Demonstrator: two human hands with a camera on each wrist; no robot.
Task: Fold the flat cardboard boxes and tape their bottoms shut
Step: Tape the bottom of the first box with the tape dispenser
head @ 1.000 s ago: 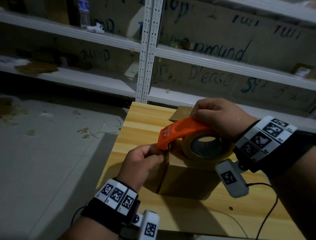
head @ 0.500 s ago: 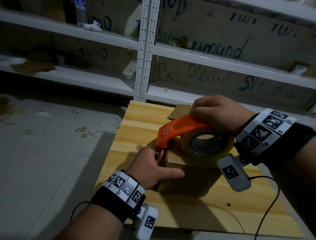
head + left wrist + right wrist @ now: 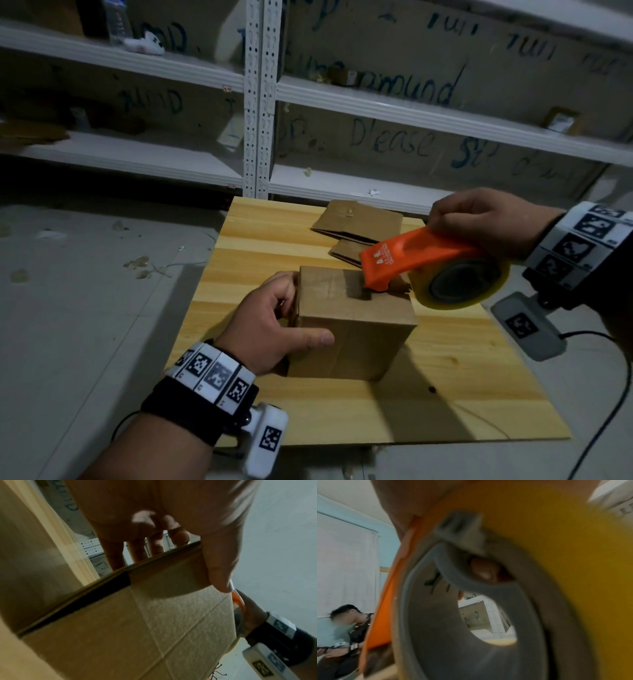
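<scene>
I'm looking down at the folded cardboard box (image 3: pixel 356 322) sitting near the middle of the wooden table (image 3: pixel 462 394), bottom flaps turned up. My left hand (image 3: pixel 270 325) is holding the box at its left side: the thumb is lying along the near face and the fingers are wrapping round the left wall. In the left wrist view the thumb (image 3: pixel 219 566) is pressing flat on the cardboard while the other fingers (image 3: pixel 137 550) are reaching past the box edge, so the hand is clasping the box.

My right hand (image 3: pixel 489 219) is gripping the orange tape dispenser (image 3: pixel 414 253) from above, fingers curled over its handle. The dispenser's front lip is touching the top of the box near the flap seam, toward the right half of the top face. The tape roll (image 3: pixel 462 284) is hanging off the box's right edge, above the table. In the right wrist view the roll (image 3: pixel 573 574) is filling most of the picture, blurred, with one fingertip (image 3: pixel 483 569) showing through the grey core.

Flat cardboard boxes (image 3: pixel 359 222) are lying stacked at the far side of the table, well apart from the folded one. White shelving (image 3: pixel 260 102) is standing behind the table. Another person (image 3: pixel 347 626) is sitting in the background of the right wrist view.
</scene>
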